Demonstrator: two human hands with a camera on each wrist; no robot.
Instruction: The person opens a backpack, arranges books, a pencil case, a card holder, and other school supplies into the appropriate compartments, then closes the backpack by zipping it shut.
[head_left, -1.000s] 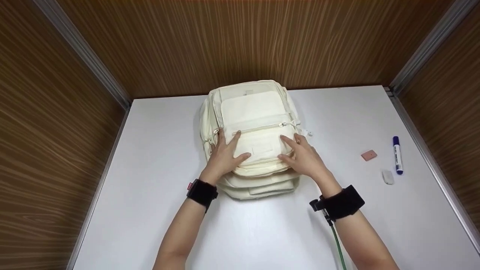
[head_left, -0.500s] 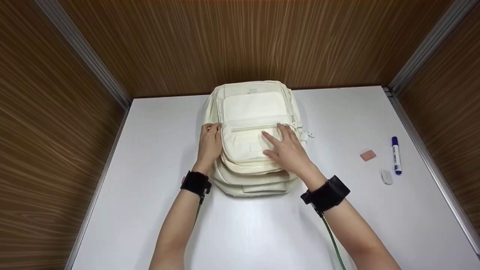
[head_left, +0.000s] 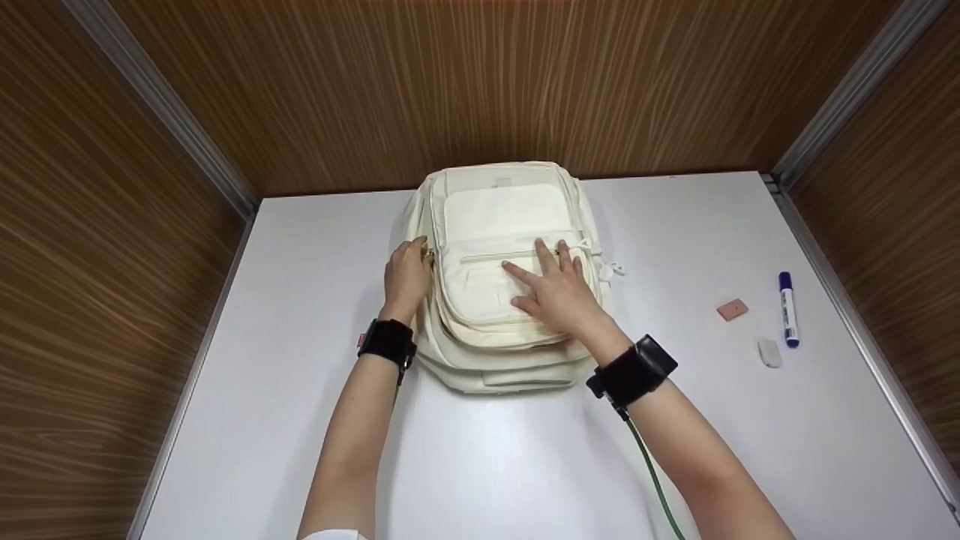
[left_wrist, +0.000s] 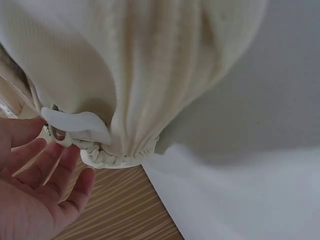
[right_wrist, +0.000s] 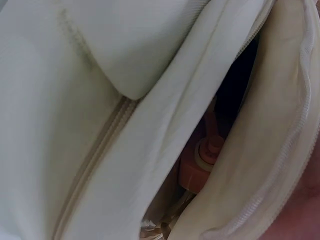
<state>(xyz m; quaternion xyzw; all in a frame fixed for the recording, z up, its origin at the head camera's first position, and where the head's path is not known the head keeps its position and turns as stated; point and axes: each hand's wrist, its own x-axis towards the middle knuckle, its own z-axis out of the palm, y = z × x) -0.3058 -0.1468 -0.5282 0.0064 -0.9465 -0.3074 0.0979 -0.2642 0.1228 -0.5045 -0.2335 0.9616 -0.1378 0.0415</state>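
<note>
A cream backpack (head_left: 502,214) lies on the white table, front side up. At its left edge my left hand (head_left: 407,277) pinches a zipper pull (left_wrist: 47,129) between thumb and index finger, with the other fingers loosely bent. A white tab (left_wrist: 77,122) and a gathered cord (left_wrist: 102,154) are close to those fingers. My right hand (head_left: 561,296) rests with spread fingers on the front pocket, by its horizontal zipper (head_left: 487,257). In the right wrist view a compartment gapes, and a reddish-orange object (right_wrist: 195,165) shows inside, its kind unclear.
On the right of the table (head_left: 247,337) lie a pink eraser-like block (head_left: 732,309), a small whitish piece (head_left: 769,352) and a blue-capped marker (head_left: 788,309). Wood-grain panels (head_left: 480,90) enclose the back and sides. A green cable (head_left: 654,472) trails from the right wrist strap.
My left hand has moved from the pocket's front to the bag's left edge and taken the zipper pull. My right hand has slid left and up over the front pocket.
</note>
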